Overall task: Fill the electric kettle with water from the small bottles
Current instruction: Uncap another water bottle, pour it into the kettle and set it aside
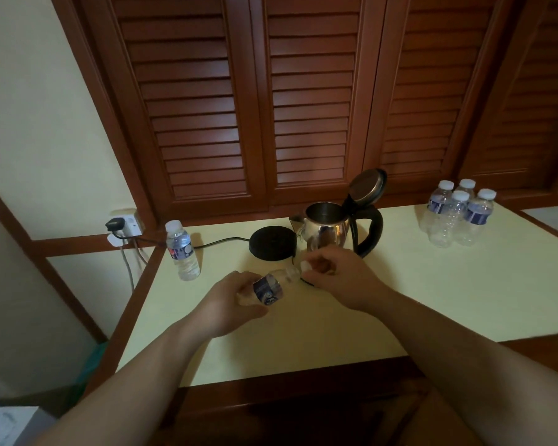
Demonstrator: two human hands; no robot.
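The left hand (231, 302) wraps a small bottle (269, 288) tipped sideways, steadying it while the right hand (342, 278) pinches its white cap (305, 266), likely unscrewing. Just beyond the grip stands the kettle (327, 231), lid up to take water, off its base (273, 243). Fingers hide the bottle's bottom end and any cap gap.

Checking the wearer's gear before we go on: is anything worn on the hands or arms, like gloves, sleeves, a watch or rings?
Nothing worn shows. The left hand and right hand are bare, without gloves, and both forearms are uncovered up to the frame edge, no sleeves, watch or bands. No rings show, though the fingers are partly hidden.
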